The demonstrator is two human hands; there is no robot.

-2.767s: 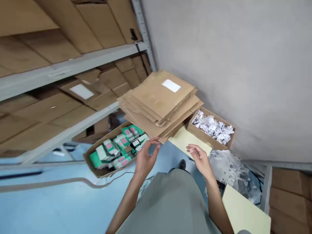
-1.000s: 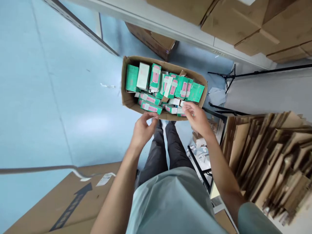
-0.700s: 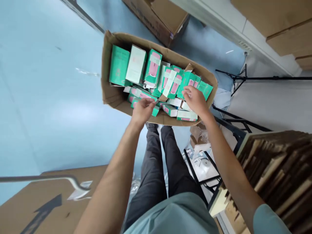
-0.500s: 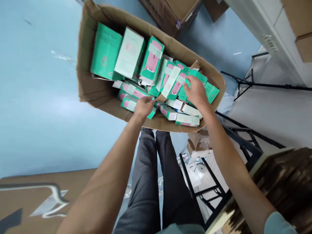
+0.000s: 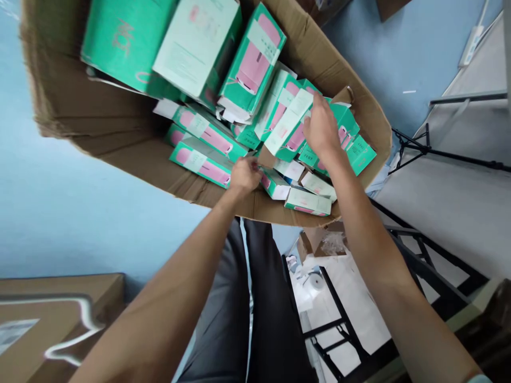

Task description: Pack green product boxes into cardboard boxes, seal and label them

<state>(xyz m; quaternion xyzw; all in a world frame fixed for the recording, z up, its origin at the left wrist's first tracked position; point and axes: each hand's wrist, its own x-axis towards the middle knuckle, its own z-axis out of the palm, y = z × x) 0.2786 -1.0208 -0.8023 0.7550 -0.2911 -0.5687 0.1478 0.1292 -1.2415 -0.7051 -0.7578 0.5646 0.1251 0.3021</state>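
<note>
A large brown cardboard carton (image 5: 131, 159) holds several small green boxes with pink pictures. My right hand (image 5: 322, 127) is closed on the upper end of one green-and-pink box (image 5: 295, 139), which leans among the others. Its thumb lies against the printed face. My left hand (image 5: 245, 175) is closed, fingers curled together, at the end of a flat-lying green box (image 5: 202, 166) near the carton's front wall. What those fingers hold, if anything, is hidden. Bigger boxes, one green (image 5: 128, 48) and one white-sided (image 5: 197, 50), stand at the carton's left.
Black folding-table legs (image 5: 347, 324) and a pale tabletop (image 5: 447, 207) are on the right. Behind my left forearm lies another brown carton (image 5: 59, 287) with a white curved tube (image 5: 48, 299) over it. Blue floor (image 5: 99, 218) surrounds the carton.
The view has come closer to the carton. My right hand has moved from above the right-hand boxes onto a leaning green box. My left hand has curled its fingers tighter.
</note>
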